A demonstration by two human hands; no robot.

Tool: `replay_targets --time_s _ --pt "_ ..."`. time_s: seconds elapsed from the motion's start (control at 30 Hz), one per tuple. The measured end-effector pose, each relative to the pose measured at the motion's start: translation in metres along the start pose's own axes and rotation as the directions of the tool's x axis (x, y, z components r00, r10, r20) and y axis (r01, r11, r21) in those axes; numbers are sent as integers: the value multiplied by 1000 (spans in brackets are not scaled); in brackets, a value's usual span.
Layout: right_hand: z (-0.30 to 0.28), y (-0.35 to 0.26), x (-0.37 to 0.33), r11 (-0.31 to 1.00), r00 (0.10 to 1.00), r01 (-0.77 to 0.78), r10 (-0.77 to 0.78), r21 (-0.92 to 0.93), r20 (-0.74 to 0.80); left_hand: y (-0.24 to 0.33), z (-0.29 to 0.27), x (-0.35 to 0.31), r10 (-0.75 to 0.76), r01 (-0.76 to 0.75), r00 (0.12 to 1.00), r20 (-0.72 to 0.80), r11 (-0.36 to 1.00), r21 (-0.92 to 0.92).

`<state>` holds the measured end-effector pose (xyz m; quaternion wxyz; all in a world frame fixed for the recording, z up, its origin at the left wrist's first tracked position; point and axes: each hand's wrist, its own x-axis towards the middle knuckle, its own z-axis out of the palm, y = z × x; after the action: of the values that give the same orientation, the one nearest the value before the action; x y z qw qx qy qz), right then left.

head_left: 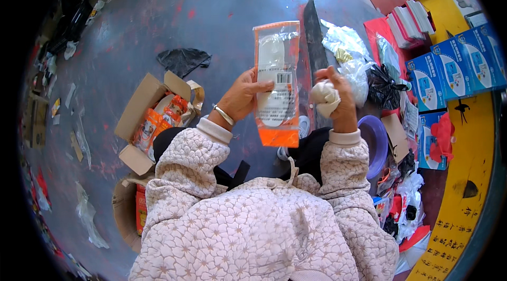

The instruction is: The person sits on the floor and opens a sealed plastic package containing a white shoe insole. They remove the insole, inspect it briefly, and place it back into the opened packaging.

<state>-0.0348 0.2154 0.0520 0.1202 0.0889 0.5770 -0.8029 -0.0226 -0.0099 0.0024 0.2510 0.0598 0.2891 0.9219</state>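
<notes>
My left hand (240, 93) is closed on the edge of a flat insole packet (277, 109), its thumb lying across the front. The packet is clear plastic with orange borders, held upright in front of me, and a white sole shape shows through it. To the right of the packet, my right hand (343, 102) is closed around a crumpled white cloth (324, 98). A gap separates the cloth from the packet. Fingers of the right hand are partly blurred.
An open cardboard box (138, 102) with orange packets sits at the left, and another box (124, 212) stands nearer. A black plastic bag (184, 61) lies ahead on the floor. On the right are a purple basin (376, 146), plastic bags (351, 49) and blue boxes (454, 67).
</notes>
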Motion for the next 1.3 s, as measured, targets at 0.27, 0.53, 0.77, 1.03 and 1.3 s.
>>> replay_targets --time_s 0.27,0.53,0.77,1.03,1.3 --pt "39 -2 35 927 861 108 -268 358 433 -22 16 -6 -142 266 935 325 886 -378" --pt "22 12 53 948 821 2 -183 318 541 -40 8 -6 -62 441 852 521 622 -647" --pt "9 20 66 900 988 -123 72 419 136 -38 -17 5 -272 322 944 185 652 -687" --pt "20 55 63 683 959 -237 278 691 55 -43 -10 19 130 -140 983 -126 988 -72" --pt "48 86 32 691 864 -503 420 519 277 -21 -22 24 213 -278 931 -295 940 -198"
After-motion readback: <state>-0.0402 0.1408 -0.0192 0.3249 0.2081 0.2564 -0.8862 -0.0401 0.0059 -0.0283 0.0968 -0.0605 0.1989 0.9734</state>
